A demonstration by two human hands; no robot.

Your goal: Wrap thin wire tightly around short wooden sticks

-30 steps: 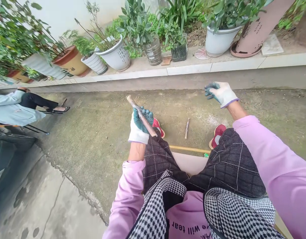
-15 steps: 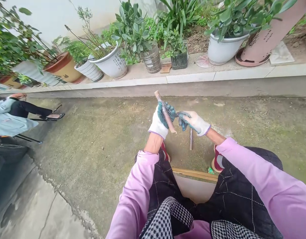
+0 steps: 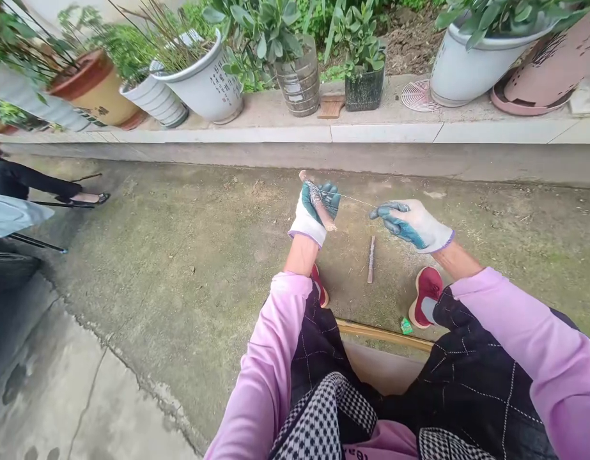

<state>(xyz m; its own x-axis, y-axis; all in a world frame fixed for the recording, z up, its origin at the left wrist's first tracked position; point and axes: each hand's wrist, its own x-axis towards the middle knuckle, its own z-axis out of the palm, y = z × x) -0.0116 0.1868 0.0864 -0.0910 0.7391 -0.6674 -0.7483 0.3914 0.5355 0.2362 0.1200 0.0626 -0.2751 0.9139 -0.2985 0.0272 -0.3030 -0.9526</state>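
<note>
My left hand [image 3: 315, 211], in a white and green glove, is wrapped round a short wooden stick [image 3: 318, 206] wound with thin thread. A taut thin thread [image 3: 355, 199] runs from the stick to my right hand [image 3: 411, 225], also gloved, which pinches the thread's end a little to the right. Both hands are held out above my knees. Below them a second short stick [image 3: 371, 259] lies on the concrete between my red shoes [image 3: 426, 294].
A raised kerb [image 3: 381, 133] carries a row of potted plants [image 3: 206, 76] across the back. Another person's legs and sleeve [image 3: 21, 191] show at the left edge. A long yellow pole [image 3: 385, 333] lies by my feet, with a small green scrap [image 3: 406, 326] beside it.
My right hand came in from the upper right to the stick, then drew away to the right with the thread stretched out. The view tilted down slightly.
</note>
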